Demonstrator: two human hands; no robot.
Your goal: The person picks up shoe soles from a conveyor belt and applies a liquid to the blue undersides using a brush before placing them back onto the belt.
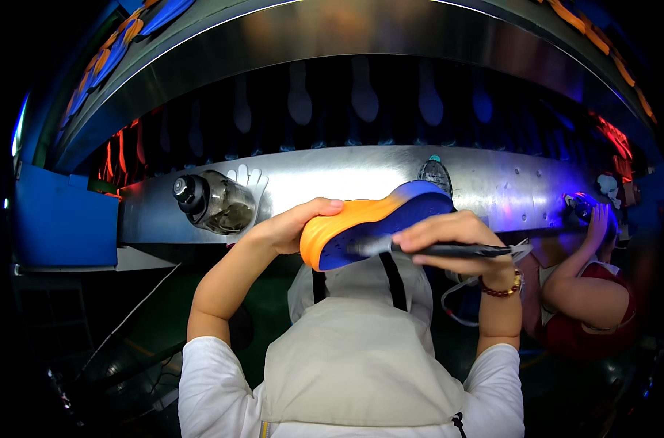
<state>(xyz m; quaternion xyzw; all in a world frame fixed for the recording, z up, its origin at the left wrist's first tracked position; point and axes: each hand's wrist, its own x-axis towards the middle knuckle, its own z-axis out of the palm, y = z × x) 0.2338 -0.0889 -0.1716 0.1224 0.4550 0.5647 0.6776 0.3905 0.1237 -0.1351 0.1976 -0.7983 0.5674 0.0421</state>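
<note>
A shoe sole [379, 213], orange at the heel end and blue toward the other end, is tilted up in front of my body, its dark blue face toward me. My left hand [303, 223] grips its orange end, with the thumb lying along the upper edge. My right hand [452, 237] is closed around a black-handled brush [463, 250]. The brush's pale tip is blurred and lies over the blue face near the heel; whether it touches cannot be made out.
A metal ledge [310, 171] runs across ahead, bearing a dark-lidded clear bottle [226, 203], a white glove [248, 177] and a small clear container [436, 172]. Dark sole shapes [363, 91] line up beyond it. At the right, a co-worker's arm [577, 274] reaches to the ledge.
</note>
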